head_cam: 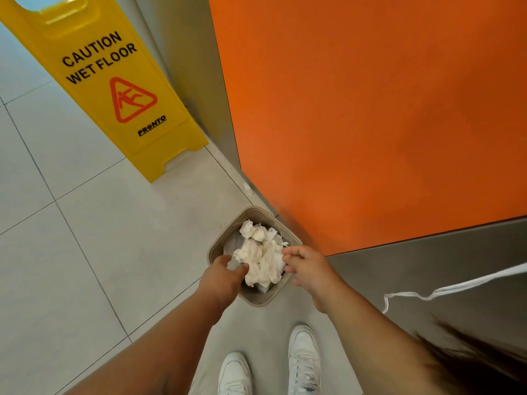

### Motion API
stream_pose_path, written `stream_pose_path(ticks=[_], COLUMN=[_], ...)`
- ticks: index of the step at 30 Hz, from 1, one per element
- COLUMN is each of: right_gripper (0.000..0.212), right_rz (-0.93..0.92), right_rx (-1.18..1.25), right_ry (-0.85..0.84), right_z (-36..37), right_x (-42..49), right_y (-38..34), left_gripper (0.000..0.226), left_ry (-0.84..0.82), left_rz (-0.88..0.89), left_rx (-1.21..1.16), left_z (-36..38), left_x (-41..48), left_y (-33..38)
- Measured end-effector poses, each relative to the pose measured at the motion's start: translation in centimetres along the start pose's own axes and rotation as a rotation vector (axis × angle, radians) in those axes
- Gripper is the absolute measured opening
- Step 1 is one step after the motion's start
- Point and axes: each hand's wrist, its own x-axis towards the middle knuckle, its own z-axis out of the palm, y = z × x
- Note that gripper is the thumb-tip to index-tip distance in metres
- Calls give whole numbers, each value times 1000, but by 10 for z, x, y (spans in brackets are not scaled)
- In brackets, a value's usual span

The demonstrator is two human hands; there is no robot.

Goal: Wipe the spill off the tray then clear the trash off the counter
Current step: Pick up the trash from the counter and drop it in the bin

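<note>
A small tan trash bin stands on the tiled floor by the foot of the orange counter panel. Crumpled white paper towels fill its top, with a smaller wad at the far side. My left hand reaches over the bin's near-left rim, its fingertips touching the big wad. My right hand hovers over the right rim with its fingers loosely spread next to the paper. Neither hand grips anything. The tray and the countertop are out of view.
A yellow "caution wet floor" sign stands on the floor at the far left. A steel-grey surface with a white string lies at my right. My white shoes are just behind the bin.
</note>
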Motion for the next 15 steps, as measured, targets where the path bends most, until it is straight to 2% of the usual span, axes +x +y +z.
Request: stream_pose_path(ticks=[6, 15], right_gripper=[18, 17], right_rz=[-60, -202], right_rx=[28, 39], right_ry=[5, 0], right_z=[-8, -31], right_x=[-42, -168], right_y=[-40, -115], left_gripper=[48, 26], left_ry=[10, -108], left_rz=[61, 199], left_rx=[28, 98], left_z=[-32, -93], left_x=[-34, -133], left_y=[17, 68])
